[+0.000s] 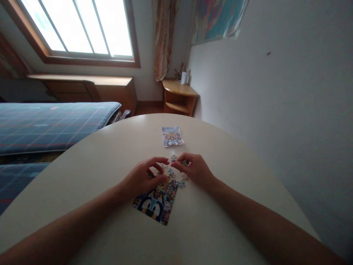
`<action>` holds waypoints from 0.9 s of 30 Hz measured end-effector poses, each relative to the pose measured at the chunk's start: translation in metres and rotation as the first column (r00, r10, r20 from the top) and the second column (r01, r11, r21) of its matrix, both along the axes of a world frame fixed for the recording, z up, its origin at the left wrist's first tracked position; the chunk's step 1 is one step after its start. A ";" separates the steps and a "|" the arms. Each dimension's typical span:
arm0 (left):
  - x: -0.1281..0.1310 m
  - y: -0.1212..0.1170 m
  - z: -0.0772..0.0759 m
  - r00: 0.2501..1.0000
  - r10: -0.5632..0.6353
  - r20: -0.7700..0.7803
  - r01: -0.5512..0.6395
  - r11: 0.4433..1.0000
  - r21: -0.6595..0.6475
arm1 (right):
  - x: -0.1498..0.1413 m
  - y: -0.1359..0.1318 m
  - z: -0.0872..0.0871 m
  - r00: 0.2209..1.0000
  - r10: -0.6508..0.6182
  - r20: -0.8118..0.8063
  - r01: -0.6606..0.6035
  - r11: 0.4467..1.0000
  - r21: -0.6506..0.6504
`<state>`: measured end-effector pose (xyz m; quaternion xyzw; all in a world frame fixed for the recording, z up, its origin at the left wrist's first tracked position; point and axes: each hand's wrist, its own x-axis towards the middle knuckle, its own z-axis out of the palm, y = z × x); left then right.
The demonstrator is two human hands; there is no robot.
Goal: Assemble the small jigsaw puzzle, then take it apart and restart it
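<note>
A partly joined jigsaw puzzle [158, 208] lies on the table, showing a blue cartoon dog's face among many small colourful figures. My left hand [145, 175] hovers over its upper left part, with thumb and fingers curved and apart and nothing visible between them. Just right of the puzzle's far end, my right hand [193, 167] has its thumb and forefinger pinched close together; whatever is between them is too small to make out. Loose puzzle pieces [181, 183] lie around the fingers, one more piece [173, 158] sits beyond the fingertips, and some are partly hidden beneath my right hand.
A creased picture sheet [172, 137] with the same dog lies farther back on the round-edged cream table [215, 228]. A plaid mattress [55, 125] borders the table at left, a white wall [275, 110] at right. A wooden corner shelf [179, 88] stands behind.
</note>
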<state>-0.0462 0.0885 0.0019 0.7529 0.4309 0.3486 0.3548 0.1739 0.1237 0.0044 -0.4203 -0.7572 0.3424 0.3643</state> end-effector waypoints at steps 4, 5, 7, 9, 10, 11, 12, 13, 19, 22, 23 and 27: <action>-0.001 0.000 -0.004 0.998 -0.008 -0.058 0.011 0.999 0.045 | -0.004 -0.006 -0.001 0.987 0.120 0.109 -0.131 0.987 0.093; -0.001 0.001 -0.006 0.998 -0.010 -0.068 0.013 0.999 0.047 | -0.005 -0.007 -0.001 0.983 0.126 0.132 -0.141 0.984 0.107; -0.002 0.001 -0.008 0.998 -0.015 -0.066 0.018 0.999 0.039 | -0.006 -0.008 0.000 0.981 0.097 0.171 -0.119 0.985 0.125; -0.002 0.002 -0.009 0.999 -0.022 -0.034 0.023 0.999 0.028 | -0.005 -0.009 0.001 0.980 0.046 0.192 -0.072 0.989 0.131; -0.001 0.002 -0.008 0.999 -0.027 -0.019 0.028 0.999 0.023 | -0.004 -0.009 0.002 0.979 0.035 0.201 -0.063 0.989 0.132; -0.001 0.002 -0.007 0.999 -0.032 -0.007 0.032 0.999 0.020 | -0.004 -0.009 0.003 0.977 0.041 0.209 -0.070 0.988 0.135; -0.001 0.001 -0.006 0.999 -0.036 -0.003 0.036 0.999 0.018 | -0.003 -0.009 0.004 0.973 0.061 0.221 -0.094 0.985 0.142; -0.001 0.001 -0.005 0.999 -0.038 -0.006 0.038 0.999 0.015 | -0.003 -0.010 0.005 0.967 0.091 0.238 -0.129 0.980 0.152; 0.000 0.001 -0.002 0.998 -0.027 -0.060 0.028 1.000 0.012 | -0.004 -0.014 0.006 0.934 0.203 0.295 -0.274 0.935 0.225; 0.001 0.001 -0.002 0.999 -0.019 -0.048 0.020 1.000 0.013 | -0.004 -0.011 0.004 0.941 0.180 0.287 -0.256 0.932 0.255; 0.001 0.001 -0.002 0.999 -0.009 -0.038 0.009 1.000 0.009 | -0.004 -0.011 0.003 0.945 0.153 0.290 -0.235 0.933 0.273; 0.002 0.000 0.001 0.998 0.064 0.027 -0.064 0.998 -0.008 | -0.002 -0.011 0.005 0.933 0.071 0.352 -0.201 0.917 0.346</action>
